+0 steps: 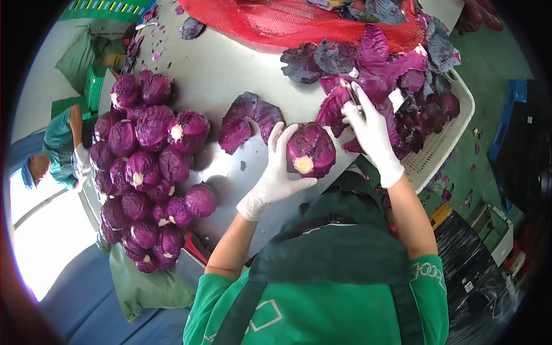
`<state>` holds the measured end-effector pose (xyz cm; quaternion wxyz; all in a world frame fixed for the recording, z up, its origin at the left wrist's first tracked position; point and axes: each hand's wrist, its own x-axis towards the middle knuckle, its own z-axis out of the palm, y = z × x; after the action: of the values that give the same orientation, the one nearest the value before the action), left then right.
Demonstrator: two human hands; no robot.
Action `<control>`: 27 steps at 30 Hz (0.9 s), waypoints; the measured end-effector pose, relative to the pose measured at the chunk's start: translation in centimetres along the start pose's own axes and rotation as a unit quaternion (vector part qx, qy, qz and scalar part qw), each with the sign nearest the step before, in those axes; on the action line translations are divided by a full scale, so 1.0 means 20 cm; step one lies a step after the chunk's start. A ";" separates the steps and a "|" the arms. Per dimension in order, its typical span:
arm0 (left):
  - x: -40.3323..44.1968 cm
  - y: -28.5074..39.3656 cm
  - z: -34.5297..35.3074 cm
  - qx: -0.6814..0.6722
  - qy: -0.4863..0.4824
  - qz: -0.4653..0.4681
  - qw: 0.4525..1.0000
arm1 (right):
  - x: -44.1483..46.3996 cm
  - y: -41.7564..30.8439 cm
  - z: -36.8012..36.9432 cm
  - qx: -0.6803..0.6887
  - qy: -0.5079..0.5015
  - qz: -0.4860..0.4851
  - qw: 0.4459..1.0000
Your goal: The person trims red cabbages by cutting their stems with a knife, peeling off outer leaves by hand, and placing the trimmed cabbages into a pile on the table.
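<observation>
My left hand (pixel 275 175), in a white glove, is wrapped round the side of a red cabbage (pixel 311 150) whose pale cut stem faces me. My right hand (pixel 368 129), also gloved, is closed at the fingers over a purple outer leaf (pixel 333 109); a thin dark object shows between the fingers, too small to name. Left of the held cabbage, a loose curled leaf (pixel 253 115) lies on the metal table (pixel 230 63). A pile of red cabbages (pixel 152 129) covers the table's left side.
A white perforated crate (pixel 460 123) filled with leaves stands at the right. Red netting (pixel 264 26) with more dark leaves lies across the far side. At the far left, another person (pixel 60 144) in green with white gloves is beside the table.
</observation>
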<state>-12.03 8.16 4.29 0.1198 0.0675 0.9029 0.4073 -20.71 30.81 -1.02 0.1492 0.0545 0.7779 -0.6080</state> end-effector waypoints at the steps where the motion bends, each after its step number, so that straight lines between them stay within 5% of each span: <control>1: 0.00 0.00 0.03 -0.035 0.025 -0.018 0.999 | -0.07 -0.05 0.02 -0.017 -0.039 -0.062 0.997; 4: 0.05 -0.01 0.13 -0.086 0.075 -0.022 0.993 | -0.19 -0.20 0.04 -0.259 -0.092 -0.299 0.914; 8: 0.10 0.06 0.09 -0.101 0.021 -0.008 0.995 | -0.15 -0.25 -0.05 -0.264 -0.142 -0.200 0.933; 13: 0.14 0.04 0.07 0.047 -0.032 0.056 0.997 | -0.16 -0.21 -0.05 -0.428 -0.094 -0.316 0.841; 16: 0.15 0.10 0.06 0.028 -0.062 0.030 0.997 | -0.09 -0.14 -0.06 -0.417 -0.008 -0.324 0.849; 19: 0.12 0.09 0.02 0.026 -0.067 0.063 0.995 | 0.08 0.00 -0.13 -0.225 0.054 -0.131 0.964; 22: 0.07 0.03 -0.04 0.016 -0.063 0.046 0.997 | 0.05 0.01 -0.09 -0.062 0.060 0.034 0.996; 27: -0.06 -0.02 -0.13 -0.073 -0.039 -0.059 0.995 | -0.16 -0.03 0.15 -0.024 0.025 -0.043 0.998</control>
<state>-11.63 5.83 5.86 0.1828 0.0215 0.8680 0.4612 -17.34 28.06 -0.17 0.1043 0.0324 0.7972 -0.5938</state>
